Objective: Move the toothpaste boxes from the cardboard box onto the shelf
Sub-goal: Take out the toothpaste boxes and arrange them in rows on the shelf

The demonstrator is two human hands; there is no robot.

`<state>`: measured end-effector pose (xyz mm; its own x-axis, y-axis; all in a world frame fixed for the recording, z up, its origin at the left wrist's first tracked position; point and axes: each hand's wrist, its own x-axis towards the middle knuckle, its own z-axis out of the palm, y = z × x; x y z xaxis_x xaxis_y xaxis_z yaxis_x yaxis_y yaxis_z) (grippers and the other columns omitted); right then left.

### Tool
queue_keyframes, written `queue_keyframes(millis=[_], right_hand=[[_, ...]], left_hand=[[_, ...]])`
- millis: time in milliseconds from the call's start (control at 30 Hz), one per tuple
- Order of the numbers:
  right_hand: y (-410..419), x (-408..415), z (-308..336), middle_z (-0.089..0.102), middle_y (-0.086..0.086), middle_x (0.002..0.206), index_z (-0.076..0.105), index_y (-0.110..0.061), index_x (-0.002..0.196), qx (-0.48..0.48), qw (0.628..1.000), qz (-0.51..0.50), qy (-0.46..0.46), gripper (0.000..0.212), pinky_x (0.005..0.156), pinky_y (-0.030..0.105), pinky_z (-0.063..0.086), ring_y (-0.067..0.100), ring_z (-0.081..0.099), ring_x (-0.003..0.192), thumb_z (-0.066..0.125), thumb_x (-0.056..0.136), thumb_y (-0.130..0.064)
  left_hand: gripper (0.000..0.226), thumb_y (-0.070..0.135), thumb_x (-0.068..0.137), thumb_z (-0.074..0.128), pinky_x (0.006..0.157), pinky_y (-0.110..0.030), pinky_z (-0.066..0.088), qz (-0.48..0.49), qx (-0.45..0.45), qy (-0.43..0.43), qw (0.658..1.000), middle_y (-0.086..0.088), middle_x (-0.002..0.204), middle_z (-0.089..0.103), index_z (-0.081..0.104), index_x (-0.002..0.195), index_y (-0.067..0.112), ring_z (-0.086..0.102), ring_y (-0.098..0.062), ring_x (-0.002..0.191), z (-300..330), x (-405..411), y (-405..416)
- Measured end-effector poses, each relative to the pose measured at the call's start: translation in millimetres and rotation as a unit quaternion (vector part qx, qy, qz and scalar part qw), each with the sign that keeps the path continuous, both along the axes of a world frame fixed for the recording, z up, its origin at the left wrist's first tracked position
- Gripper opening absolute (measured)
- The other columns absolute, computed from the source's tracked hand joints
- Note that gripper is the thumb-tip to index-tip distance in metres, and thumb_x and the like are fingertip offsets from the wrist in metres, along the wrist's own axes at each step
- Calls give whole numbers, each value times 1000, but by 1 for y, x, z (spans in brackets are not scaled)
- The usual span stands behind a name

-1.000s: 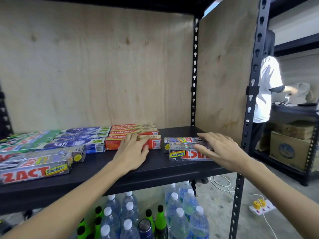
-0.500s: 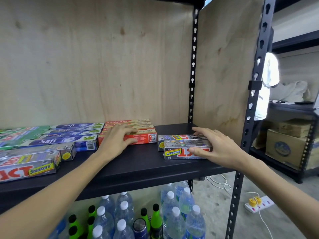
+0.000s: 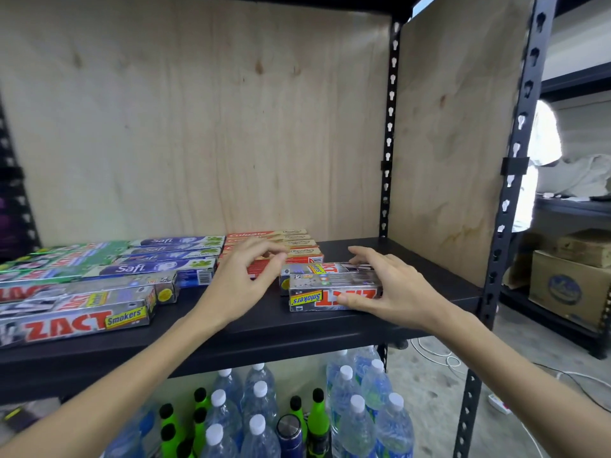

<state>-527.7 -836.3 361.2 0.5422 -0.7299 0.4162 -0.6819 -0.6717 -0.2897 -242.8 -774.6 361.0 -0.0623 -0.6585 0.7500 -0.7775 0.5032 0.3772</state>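
In the head view, a person's right hand (image 3: 393, 287) lay with fingers spread across a short stack of silver Zact Smokers boxes (image 3: 332, 287) near the black shelf's (image 3: 297, 328) front edge, while the left hand (image 3: 243, 280), fingers loosely curled and holding nothing, touched the red Colgate boxes (image 3: 284, 241) at about ten o'clock from that stack. Rows of Safi boxes (image 3: 172, 256) and more Zact boxes (image 3: 76, 312) already filled the shelf's nine o'clock side, suggesting the job was well along; the cardboard box being emptied was not identifiable, so what remained could not be told.
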Motion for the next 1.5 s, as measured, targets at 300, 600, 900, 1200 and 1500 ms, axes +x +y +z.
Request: queue_keyframes(millis=[300, 600, 900, 1200, 1500], right_hand=[[31, 54, 8, 47, -10, 147, 24, -36, 154, 91, 984, 76, -136, 90, 93, 16, 46, -1, 51, 121, 61, 82, -74], [35, 54, 19, 66, 5, 124, 55, -9, 136, 213, 963, -73, -151, 56, 61, 11, 43, 2, 62, 89, 49, 101, -53], [29, 42, 24, 56, 5, 141, 35, -16, 154, 147, 955, -40, -256, 66, 85, 27, 59, 12, 59, 119, 63, 98, -37], [40, 12, 13, 71, -15, 101, 62, -29, 129, 73, 968, -25, -237, 47, 84, 22, 54, -3, 65, 98, 72, 87, -50], [81, 18, 2, 69, -17, 105, 63, -33, 114, 76, 957, -16, -280, 52, 83, 18, 49, -3, 62, 103, 76, 74, -63]], left_hand=[[29, 39, 102, 51, 101, -26, 40, 113, 85, -14, 990, 11, 117, 56, 72, 117, 26, 53, -2, 109, -6, 29, 35], [21, 35, 98, 60, 77, -27, 51, 170, 213, 164, 948, 3, 92, 74, 72, 98, 17, 68, -10, 91, 11, 15, 43], [36, 28, 94, 70, 76, -24, 55, 123, 152, 204, 959, 6, 108, 70, 63, 127, 15, 66, -8, 97, 36, -3, 37], [30, 32, 89, 75, 69, -13, 46, 133, 80, 178, 972, 13, 96, 66, 65, 116, 22, 64, -1, 86, 30, -3, 57], [28, 42, 89, 70, 92, -41, 48, 240, 51, 115, 963, 9, 100, 57, 59, 111, 27, 56, -17, 101, 14, -10, 83]])
